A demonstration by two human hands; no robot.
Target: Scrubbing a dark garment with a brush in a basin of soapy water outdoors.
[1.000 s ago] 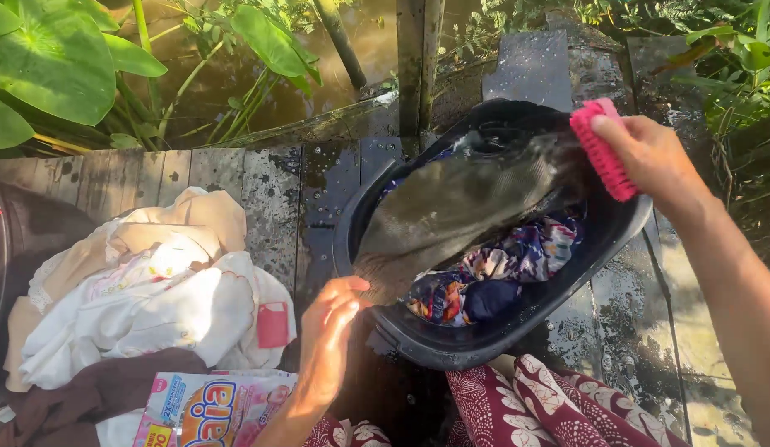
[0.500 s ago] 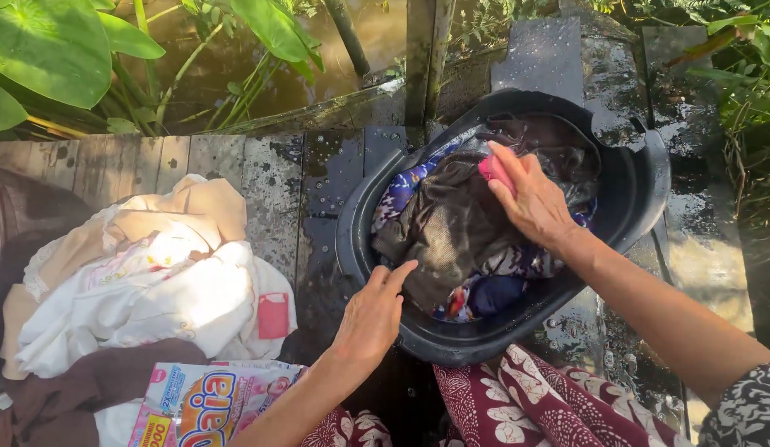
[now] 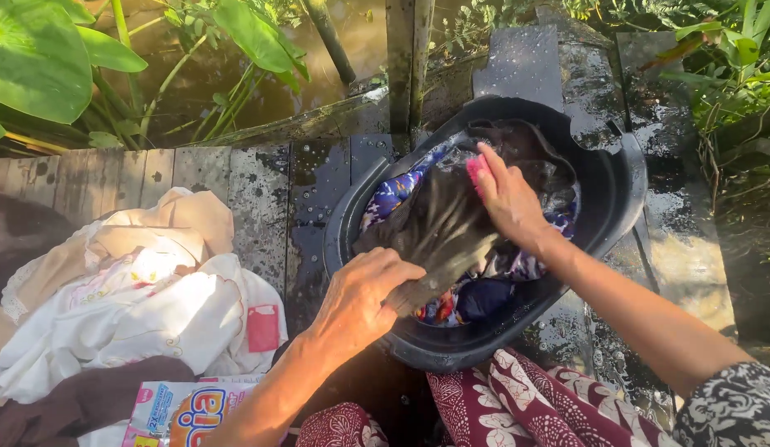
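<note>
A black plastic basin [image 3: 608, 194] stands on wet wooden planks, filled with wet clothes. A dark grey-brown cloth [image 3: 443, 228] lies stretched across the top of a blue and multicoloured patterned cloth [image 3: 393, 192]. My left hand [image 3: 364, 294] grips the near end of the dark cloth at the basin's near rim. My right hand [image 3: 509, 199] presses a pink scrubbing brush [image 3: 477, 171] onto the far part of that cloth; my fingers hide most of the brush.
A heap of white and cream laundry [image 3: 145, 294] lies on the planks at left, with a brown cloth [image 3: 79, 401] and a pink detergent packet [image 3: 182, 410] near me. Murky water [image 3: 261, 91] and large green leaves [image 3: 37, 54] lie beyond the planks. My lap is draped in a maroon patterned cloth [image 3: 517, 397].
My right hand brought the brush down from the basin's far right rim onto the dark cloth. My left hand moved from open beside the basin to gripping the cloth's near end.
</note>
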